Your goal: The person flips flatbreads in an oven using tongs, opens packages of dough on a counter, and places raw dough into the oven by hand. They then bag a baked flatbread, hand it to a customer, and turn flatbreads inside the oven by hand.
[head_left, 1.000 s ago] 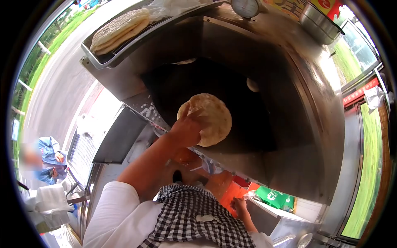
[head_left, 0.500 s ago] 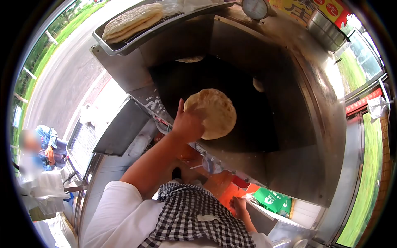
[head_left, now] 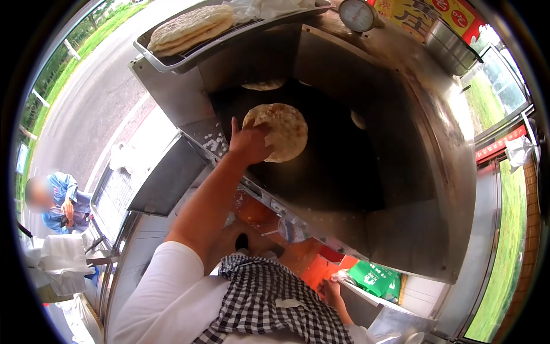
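Observation:
My left hand point(head_left: 249, 143) grips a round browned flatbread point(head_left: 285, 131) by its left edge and holds it up in front of the dark mouth of a steel oven point(head_left: 338, 178). The arm reaches up from my white sleeve and checked apron. Another flatbread point(head_left: 263, 85) sticks to the oven's upper wall, and a small pale piece point(head_left: 358, 119) sits further right. My right hand point(head_left: 330, 290) is low by the counter edge, next to a green bag point(head_left: 375, 278). Its fingers are too small to read.
A tray point(head_left: 172, 60) on top of the oven carries stacked flatbreads point(head_left: 192, 26). A round gauge point(head_left: 356, 14) and a metal bowl point(head_left: 450, 43) stand on the oven top. A seated person in blue point(head_left: 57, 200) is at the far left beside a road.
My left hand has carried the flatbread up and to the left, deeper toward the top of the oven mouth. The right hand has stayed in place.

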The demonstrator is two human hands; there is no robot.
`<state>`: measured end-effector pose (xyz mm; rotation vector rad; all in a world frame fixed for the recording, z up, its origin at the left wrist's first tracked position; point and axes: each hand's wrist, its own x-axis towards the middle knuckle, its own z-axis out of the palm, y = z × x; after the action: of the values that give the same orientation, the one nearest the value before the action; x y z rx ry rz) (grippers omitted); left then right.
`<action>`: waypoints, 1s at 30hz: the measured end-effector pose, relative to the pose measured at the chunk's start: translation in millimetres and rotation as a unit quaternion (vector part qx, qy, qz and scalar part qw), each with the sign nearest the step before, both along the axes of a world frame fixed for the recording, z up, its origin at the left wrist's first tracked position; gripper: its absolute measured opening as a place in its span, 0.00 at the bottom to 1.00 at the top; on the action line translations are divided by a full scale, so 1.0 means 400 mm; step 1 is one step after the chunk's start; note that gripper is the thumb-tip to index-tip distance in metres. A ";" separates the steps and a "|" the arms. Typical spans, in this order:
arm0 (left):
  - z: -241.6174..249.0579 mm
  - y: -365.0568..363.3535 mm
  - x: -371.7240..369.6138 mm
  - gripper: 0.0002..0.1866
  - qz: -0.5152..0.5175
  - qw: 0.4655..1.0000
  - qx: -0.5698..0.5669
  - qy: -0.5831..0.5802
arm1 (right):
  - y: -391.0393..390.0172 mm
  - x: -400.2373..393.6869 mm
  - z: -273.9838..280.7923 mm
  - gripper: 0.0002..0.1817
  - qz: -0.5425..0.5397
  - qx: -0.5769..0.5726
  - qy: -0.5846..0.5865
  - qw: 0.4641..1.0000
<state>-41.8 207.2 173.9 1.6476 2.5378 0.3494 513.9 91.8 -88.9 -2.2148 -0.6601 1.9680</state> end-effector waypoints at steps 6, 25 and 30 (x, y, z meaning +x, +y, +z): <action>0.018 0.017 -0.027 0.30 0.094 0.995 -0.036 -0.013 | -0.007 0.008 -0.031 0.09 -0.006 0.032 0.006 0.999; -0.035 -0.112 -0.047 0.25 0.092 0.994 0.044 0.026 | 0.068 -0.009 -0.049 0.09 0.100 -0.001 -0.006 0.995; -0.010 -0.121 -0.038 0.26 0.117 0.993 0.007 0.008 | 0.105 -0.061 -0.030 0.09 0.107 0.026 0.015 0.994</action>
<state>-57.2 159.0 169.8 1.3622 2.7523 0.3747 489.6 133.8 -101.1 -2.1597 -0.9704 2.0485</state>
